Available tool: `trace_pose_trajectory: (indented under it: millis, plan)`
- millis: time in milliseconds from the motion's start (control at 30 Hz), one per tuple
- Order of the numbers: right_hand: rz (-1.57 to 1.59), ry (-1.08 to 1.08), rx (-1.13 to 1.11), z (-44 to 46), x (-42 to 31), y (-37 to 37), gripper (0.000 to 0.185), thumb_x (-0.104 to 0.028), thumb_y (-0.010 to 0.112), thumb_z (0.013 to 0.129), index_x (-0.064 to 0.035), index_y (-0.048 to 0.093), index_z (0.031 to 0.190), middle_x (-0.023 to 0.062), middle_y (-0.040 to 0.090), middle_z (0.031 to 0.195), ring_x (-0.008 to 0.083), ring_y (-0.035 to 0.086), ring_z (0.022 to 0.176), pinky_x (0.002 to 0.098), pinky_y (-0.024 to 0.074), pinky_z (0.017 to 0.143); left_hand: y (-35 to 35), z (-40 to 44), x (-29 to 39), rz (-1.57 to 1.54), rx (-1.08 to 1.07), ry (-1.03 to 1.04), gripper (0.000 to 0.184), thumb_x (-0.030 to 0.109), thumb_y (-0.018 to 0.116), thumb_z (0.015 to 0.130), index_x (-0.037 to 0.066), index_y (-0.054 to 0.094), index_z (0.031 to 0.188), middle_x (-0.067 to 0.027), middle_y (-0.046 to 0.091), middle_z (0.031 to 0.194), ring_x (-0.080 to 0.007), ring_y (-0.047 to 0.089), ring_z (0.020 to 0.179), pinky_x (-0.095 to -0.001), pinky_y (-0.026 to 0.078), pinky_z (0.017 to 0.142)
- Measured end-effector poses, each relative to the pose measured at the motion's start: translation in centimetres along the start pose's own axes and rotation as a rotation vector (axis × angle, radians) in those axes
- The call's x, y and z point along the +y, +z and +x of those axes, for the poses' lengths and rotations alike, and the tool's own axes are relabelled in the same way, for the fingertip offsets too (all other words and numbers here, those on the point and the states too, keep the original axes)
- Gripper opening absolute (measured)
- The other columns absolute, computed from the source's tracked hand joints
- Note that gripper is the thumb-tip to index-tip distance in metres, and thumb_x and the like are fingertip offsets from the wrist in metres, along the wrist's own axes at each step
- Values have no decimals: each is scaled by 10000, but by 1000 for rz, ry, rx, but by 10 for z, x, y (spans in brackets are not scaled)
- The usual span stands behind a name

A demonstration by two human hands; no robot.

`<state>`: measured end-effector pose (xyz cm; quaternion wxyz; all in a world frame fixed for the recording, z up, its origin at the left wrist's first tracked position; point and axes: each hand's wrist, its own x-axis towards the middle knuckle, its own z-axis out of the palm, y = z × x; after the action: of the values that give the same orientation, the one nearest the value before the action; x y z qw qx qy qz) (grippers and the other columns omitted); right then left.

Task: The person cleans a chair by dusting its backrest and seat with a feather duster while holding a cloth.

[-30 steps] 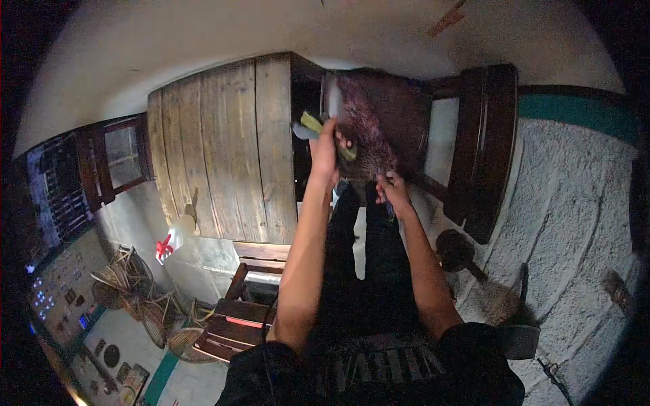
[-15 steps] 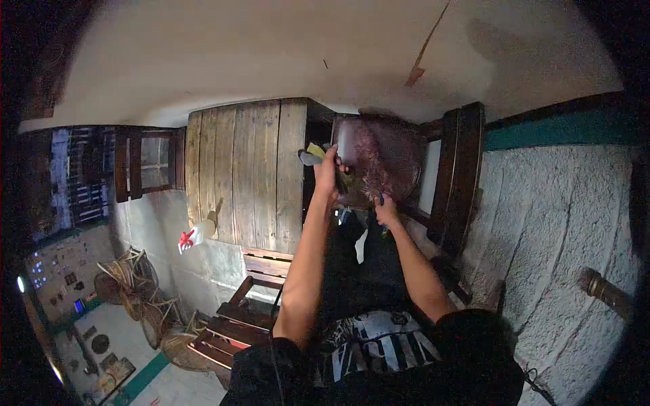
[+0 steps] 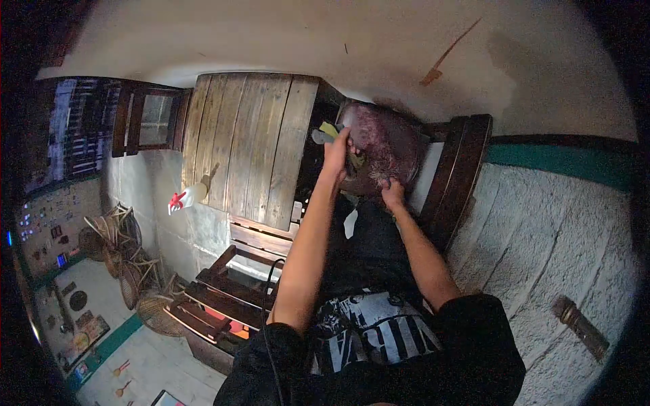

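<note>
My left hand is closed around a yellow-green and grey cloth, part of which hangs below the fingers. It is over the left side of a dark red, glossy seat-like surface. My right hand is closed at the near edge of that surface, at the lower end of a pinkish, feathery duster-like thing. The feathery part lies across the red surface and looks blurred. The handle is hidden by the fingers.
A wooden plank table stands to the left, with a red-topped spray bottle at its edge. Dark slatted chairs are below it. A dark wooden frame and a rough white wall are to the right.
The view has shifted and tilted. Both hands remain closed over the red surface, with the cloth still in my left hand. The feathery thing's lower end stays at my right hand.
</note>
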<state>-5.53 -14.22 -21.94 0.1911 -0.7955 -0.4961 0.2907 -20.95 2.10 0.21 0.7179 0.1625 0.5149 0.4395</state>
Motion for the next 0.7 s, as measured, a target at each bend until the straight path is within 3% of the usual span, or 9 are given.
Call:
trace_pose_trajectory:
  millis: [33,133,167,233,333,367,433,533,700]
  plan:
    - [39,253,-44,0,-19,-8,415,-305,581,914,-7,586,1201,209,675,907,324,667,760,409,518,582,-2,3,0,-9,19,-53,192,225,621,873,92,503,802,-3,492,613,-123,497,525,-276,460,554]
    - [297,525,-321,6,-45,-36,420,-326,573,918,-16,590,1200,215,669,934,333,659,882,424,523,610,-2,10,4,69,39,-150,208,245,644,857,88,514,817,-14,509,638,-140,526,549,-284,473,575]
    - [293,532,-321,7,-38,-34,420,-326,573,918,-16,590,1200,215,669,934,333,659,882,424,523,610,-1,13,4,67,39,-159,208,245,644,857,88,514,817,-14,509,638,-140,526,549,-284,473,575]
    - [65,69,-149,14,8,-1,441,-347,573,918,-24,582,1217,224,667,868,310,671,755,414,522,601,-7,24,0,-119,-93,-177,193,237,642,856,82,531,882,-31,537,687,-165,570,612,-297,487,599]
    - [-14,-54,159,9,-7,5,443,-343,592,907,-28,586,1218,222,669,806,282,651,604,386,509,561,-1,26,9,-258,-92,-211,170,161,582,891,81,498,1016,-60,550,817,-214,590,751,-355,495,737]
    - [-13,-51,160,8,-17,2,443,-343,592,907,-28,586,1218,222,669,806,282,651,604,386,509,561,0,28,12,-256,-92,-212,170,161,582,891,81,498,1016,-60,550,817,-214,590,751,-355,495,737]
    - [296,545,-150,8,-62,-32,405,-315,611,892,-15,621,1164,194,657,720,247,602,484,384,489,521,-1,37,12,-301,-163,-270,244,120,545,908,94,452,1133,-73,556,898,-231,600,827,-377,497,771]
    - [271,306,-159,17,-37,-26,447,-329,588,913,-28,569,1242,144,617,640,220,563,447,374,437,416,4,38,21,-198,-136,-200,179,119,540,932,78,479,1095,-68,565,889,-228,605,831,-385,497,772]
    - [274,421,-150,21,-30,-13,447,-321,579,918,-36,555,1262,104,576,587,198,534,421,371,406,379,-5,48,10,-133,-76,-133,116,145,520,963,43,514,1019,-104,611,874,-218,620,795,-364,515,740]
